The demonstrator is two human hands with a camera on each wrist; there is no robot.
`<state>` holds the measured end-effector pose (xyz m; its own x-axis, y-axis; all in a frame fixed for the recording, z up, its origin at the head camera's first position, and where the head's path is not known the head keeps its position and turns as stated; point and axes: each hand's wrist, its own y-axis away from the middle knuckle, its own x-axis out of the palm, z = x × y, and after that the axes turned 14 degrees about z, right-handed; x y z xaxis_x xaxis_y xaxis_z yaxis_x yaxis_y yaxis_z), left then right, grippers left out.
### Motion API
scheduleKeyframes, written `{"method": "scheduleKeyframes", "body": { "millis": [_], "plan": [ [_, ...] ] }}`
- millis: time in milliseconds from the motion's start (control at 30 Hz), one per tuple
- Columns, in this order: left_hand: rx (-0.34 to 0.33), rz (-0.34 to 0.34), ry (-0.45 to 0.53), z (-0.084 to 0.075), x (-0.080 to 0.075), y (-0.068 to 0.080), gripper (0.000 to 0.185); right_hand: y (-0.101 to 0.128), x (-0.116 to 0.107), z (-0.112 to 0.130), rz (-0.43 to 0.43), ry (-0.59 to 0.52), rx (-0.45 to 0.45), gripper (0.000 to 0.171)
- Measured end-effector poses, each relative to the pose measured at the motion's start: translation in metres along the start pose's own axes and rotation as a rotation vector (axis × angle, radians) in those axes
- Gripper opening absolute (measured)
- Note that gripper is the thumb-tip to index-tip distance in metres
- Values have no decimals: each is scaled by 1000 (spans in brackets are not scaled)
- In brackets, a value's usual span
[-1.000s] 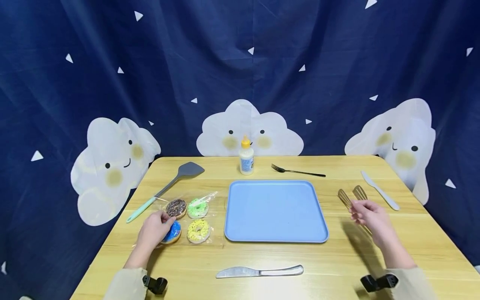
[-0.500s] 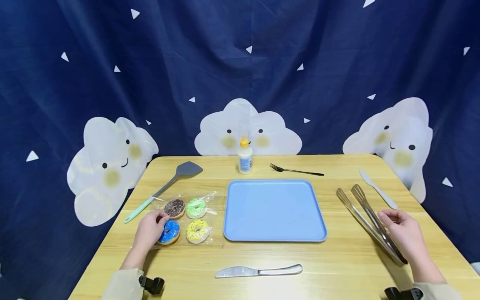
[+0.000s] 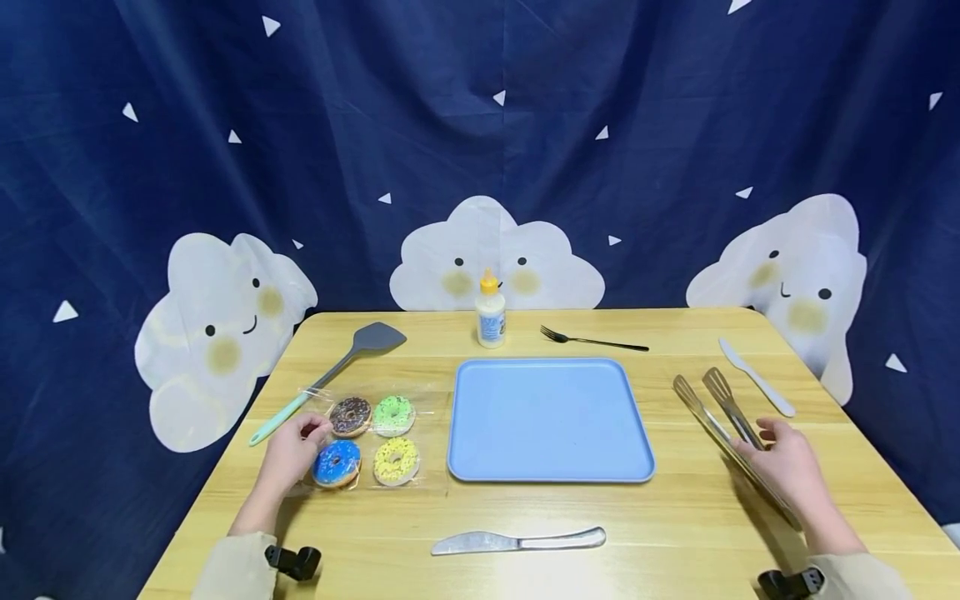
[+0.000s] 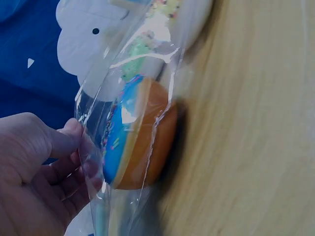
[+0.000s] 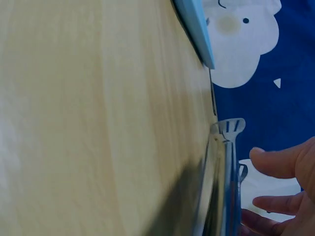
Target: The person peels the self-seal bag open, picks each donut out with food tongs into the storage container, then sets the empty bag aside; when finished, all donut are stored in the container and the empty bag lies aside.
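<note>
In the head view my left hand (image 3: 294, 450) is at the left end of a clear plastic pack (image 3: 435, 433) of toy donuts. The left wrist view shows its thumb and fingers pinching the pack's film beside the blue donut (image 4: 140, 132). Brown (image 3: 350, 417), green (image 3: 393, 415) and yellow (image 3: 396, 461) donuts lie in the same pack. My right hand (image 3: 787, 462) is over the right side of the metal tongs (image 3: 712, 425), covering part of one arm. In the right wrist view its thumb and fingers are spread apart, fingertips close by the tongs.
A blue tray (image 3: 551, 421) lies mid-table. Around it are a table knife (image 3: 517, 542) in front, a glue bottle (image 3: 491, 321) and black fork (image 3: 592, 340) behind, and a white knife (image 3: 757, 379) at right. Beyond the pack lies a spatula (image 3: 330, 375).
My right hand first moves right, off the tongs, then back left over them. My left hand shifts slightly left along the pack's edge, uncovering more of the blue donut.
</note>
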<state>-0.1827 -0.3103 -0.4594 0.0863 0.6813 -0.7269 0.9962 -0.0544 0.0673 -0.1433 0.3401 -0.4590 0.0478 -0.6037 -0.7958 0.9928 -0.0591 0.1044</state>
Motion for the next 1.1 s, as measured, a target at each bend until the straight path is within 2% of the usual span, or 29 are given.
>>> {"method": "scheduleKeyframes", "body": {
  "millis": [300, 467, 633, 833, 1100],
  "plan": [
    [11, 36, 107, 9, -7, -2, 21, -4, 0, -4, 38, 56, 1, 70],
    [-3, 63, 226, 10, -10, -2, 24, -7, 2, -7, 71, 43, 11, 65],
    [-47, 97, 294, 9, -12, -1, 31, -6, 5, -13, 11, 48, -30, 50],
    [-54, 104, 306, 8, -13, 1, 31, -3, 4, -13, -34, 65, -51, 51],
    [-76, 115, 320, 10, -15, -1, 34, 0, 9, 16, -158, 39, -170, 43]
  ]
}}
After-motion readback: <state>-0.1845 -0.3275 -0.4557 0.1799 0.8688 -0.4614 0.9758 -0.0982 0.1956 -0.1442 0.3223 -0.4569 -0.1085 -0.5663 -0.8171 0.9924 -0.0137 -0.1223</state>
